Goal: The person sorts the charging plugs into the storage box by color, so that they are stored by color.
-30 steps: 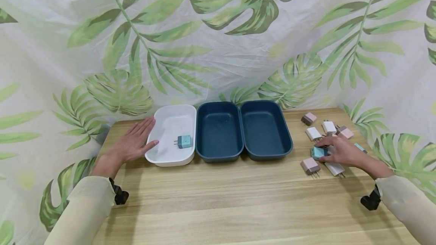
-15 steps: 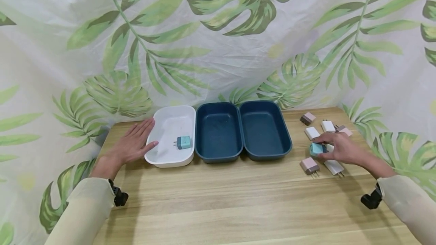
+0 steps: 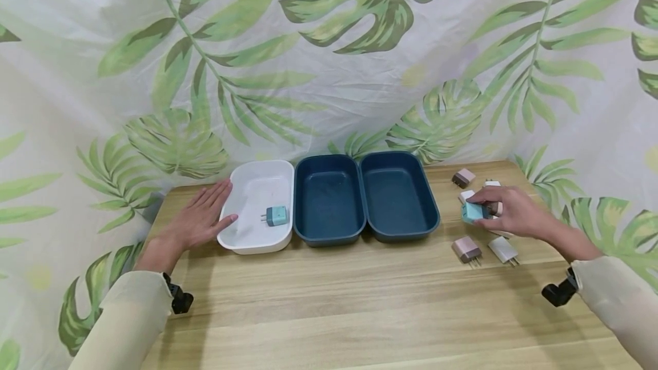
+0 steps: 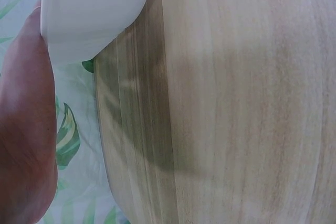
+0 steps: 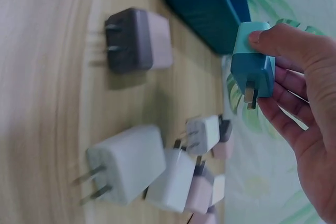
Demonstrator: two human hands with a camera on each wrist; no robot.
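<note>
My right hand (image 3: 519, 213) pinches a teal and dark-blue charger (image 3: 473, 210) between thumb and fingers, above the other chargers at the right. In the right wrist view the hand (image 5: 310, 87) holds that charger (image 5: 252, 59) with its metal prongs pointing down the picture. At the left, my left hand (image 3: 192, 221) rests against the white tray (image 3: 257, 246), fingers straight and thumb at its rim. A second teal charger (image 3: 277, 215) lies inside this tray. The left wrist view shows part of the hand (image 4: 26, 114) beside the tray's wall (image 4: 94, 14).
Two dark-blue trays (image 3: 330, 240) (image 3: 403, 237) stand side by side, right of the white one. Pink-and-brown chargers (image 3: 466, 249) and white chargers (image 3: 504, 250) lie on the wooden table (image 3: 329, 307). A leaf-patterned cloth (image 3: 329, 96) hangs behind.
My right hand has lifted the teal charger and moved it slightly back and to the left, uncovering more of the white charger below. My left hand has stayed at the white tray.
</note>
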